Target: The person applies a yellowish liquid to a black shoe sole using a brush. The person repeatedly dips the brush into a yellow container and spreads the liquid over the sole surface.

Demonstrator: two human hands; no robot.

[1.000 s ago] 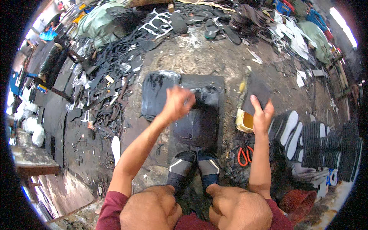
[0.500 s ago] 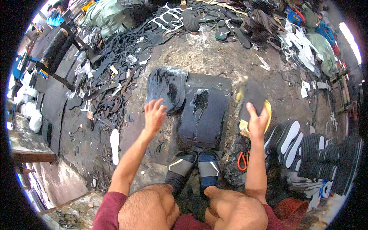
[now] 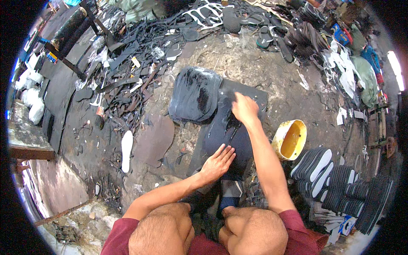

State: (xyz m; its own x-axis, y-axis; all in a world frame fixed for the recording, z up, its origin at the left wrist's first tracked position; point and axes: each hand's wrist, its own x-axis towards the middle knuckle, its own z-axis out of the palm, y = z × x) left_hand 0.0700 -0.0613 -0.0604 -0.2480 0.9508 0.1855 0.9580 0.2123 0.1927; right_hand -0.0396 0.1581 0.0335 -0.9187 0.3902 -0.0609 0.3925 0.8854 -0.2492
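A dark, rounded sheet (image 3: pixel 219 142) lies in front of my feet, with wet black streaks on its upper part. My left hand (image 3: pixel 218 163) rests flat on the sheet's near end, fingers stretched out. Over its far end is my right hand (image 3: pixel 245 109), fingers curled closed; what they grip is blurred and hidden against the dark surface. Beside the sheet, up and to the left, sits a stack of similar dark sheets (image 3: pixel 191 95), the top one smeared with shiny black. A yellowish tub (image 3: pixel 279 142) with amber contents stands right of my right forearm.
Stacks of dark soles (image 3: pixel 308 163), some white-faced, stand at the right. A single white insole (image 3: pixel 127 151) lies on the floor to the left, near a brown flat piece (image 3: pixel 154 140). Dark scraps (image 3: pixel 140 42) and several sandals (image 3: pixel 265 37) cover the far floor.
My right hand has moved from the tub, where it held a dark flat piece, left onto the sheet. My left hand has come down from the stack to the sheet's near end.
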